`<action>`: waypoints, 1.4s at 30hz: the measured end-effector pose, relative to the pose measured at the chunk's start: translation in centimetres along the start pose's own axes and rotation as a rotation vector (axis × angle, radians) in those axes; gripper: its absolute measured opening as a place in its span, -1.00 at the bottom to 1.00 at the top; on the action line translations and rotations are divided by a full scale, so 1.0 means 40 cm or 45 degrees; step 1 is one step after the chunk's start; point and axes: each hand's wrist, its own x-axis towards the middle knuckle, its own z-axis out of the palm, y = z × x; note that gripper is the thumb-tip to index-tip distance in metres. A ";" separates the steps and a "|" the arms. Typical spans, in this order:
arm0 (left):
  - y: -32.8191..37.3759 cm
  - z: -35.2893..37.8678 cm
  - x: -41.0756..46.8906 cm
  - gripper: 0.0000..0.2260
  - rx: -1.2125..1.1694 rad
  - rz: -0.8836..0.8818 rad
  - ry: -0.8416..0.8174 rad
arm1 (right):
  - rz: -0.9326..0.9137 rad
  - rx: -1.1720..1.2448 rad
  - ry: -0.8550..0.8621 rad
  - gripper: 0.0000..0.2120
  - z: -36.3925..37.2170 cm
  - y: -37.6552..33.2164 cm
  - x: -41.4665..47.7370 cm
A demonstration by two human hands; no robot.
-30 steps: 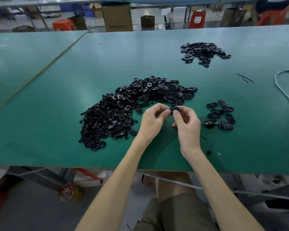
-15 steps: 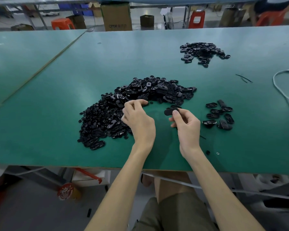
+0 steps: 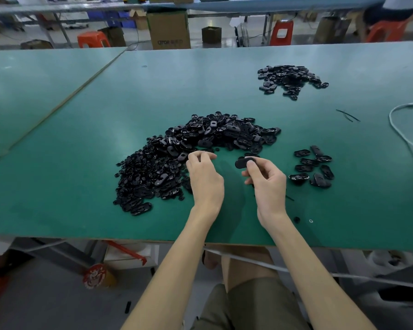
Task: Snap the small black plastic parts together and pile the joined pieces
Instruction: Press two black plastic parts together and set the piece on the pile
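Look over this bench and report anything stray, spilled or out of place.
Minor strays only. A small black bit and a tiny ring lie alone near the front edge of the table, apart from the big pile. Two thin black slivers lie far right, and one dark piece is on the floor below.

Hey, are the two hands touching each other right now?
Apart. The head view shows green table between the left hand and the right hand, which pinches a black oval part.
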 end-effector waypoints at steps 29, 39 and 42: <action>-0.021 -0.007 0.001 -0.83 -0.064 0.474 -0.508 | 0.072 0.222 0.187 -0.91 0.003 -0.016 0.003; -0.023 -0.004 0.007 -0.92 -0.286 0.338 -0.464 | 0.062 0.164 0.143 -0.91 0.003 -0.013 0.001; -0.022 -0.018 0.012 -0.90 -0.663 0.142 -0.396 | 0.037 0.106 0.098 -0.92 0.004 -0.008 0.001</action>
